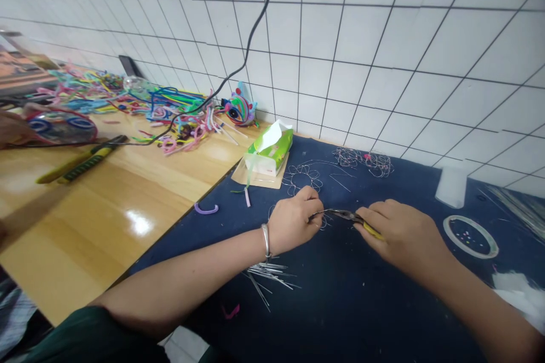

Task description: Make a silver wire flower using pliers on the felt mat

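My left hand (294,220), with a silver bangle on the wrist, is closed in a pinch on a thin piece of wire over the dark blue mat (340,306). My right hand (400,232) is closed round yellow-handled pliers (347,215), whose jaws point left and meet the wire at my left fingertips. A bent wire flower shape (303,176) lies just beyond my left hand. A bundle of straight wire pieces (268,273) lies under my left wrist.
A green tissue pack (272,147) sits at the mat's far left corner, tangled wire (366,161) behind, a tape roll (470,235) and white cup (451,186) to the right. Pipe cleaners (170,110), a black cable and a yellow-handled tool (80,165) cover the wooden table; another person's hand (12,130) is at far left.
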`<control>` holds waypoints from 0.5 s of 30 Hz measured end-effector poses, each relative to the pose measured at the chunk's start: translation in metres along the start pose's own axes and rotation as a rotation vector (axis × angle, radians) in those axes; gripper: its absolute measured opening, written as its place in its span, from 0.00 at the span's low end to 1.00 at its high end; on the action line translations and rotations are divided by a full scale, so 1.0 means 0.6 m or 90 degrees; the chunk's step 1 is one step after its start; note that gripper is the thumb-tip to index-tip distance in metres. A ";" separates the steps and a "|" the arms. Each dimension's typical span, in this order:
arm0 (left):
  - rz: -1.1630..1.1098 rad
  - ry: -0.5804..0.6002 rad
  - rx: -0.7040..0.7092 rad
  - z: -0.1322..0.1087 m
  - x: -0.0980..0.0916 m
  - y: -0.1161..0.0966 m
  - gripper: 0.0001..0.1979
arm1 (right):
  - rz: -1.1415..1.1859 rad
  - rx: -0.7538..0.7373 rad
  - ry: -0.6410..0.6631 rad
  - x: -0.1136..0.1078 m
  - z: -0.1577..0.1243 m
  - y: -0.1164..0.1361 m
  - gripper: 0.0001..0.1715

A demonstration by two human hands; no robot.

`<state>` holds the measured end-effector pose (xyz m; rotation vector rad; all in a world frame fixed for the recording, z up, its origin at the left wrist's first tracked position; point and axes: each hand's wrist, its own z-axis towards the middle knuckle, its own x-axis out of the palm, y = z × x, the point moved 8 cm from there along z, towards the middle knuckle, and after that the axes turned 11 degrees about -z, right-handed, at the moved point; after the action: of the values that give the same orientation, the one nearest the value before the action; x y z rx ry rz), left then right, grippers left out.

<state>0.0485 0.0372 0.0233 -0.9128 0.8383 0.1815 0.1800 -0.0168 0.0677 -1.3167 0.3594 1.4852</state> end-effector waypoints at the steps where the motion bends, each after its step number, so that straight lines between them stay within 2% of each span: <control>1: -0.010 -0.005 -0.003 0.000 0.000 0.002 0.07 | 0.010 0.013 0.003 0.004 -0.001 -0.002 0.11; 7: -0.148 -0.026 -0.046 0.006 0.009 0.025 0.04 | 0.038 0.043 0.026 0.022 -0.004 -0.005 0.11; 15: -0.410 0.000 -0.220 -0.001 0.038 0.067 0.06 | 0.030 0.054 0.023 0.029 -0.004 -0.006 0.12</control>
<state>0.0445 0.0571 -0.0178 -1.4617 0.4825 -0.2421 0.1870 -0.0085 0.0536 -1.2765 0.4755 1.4711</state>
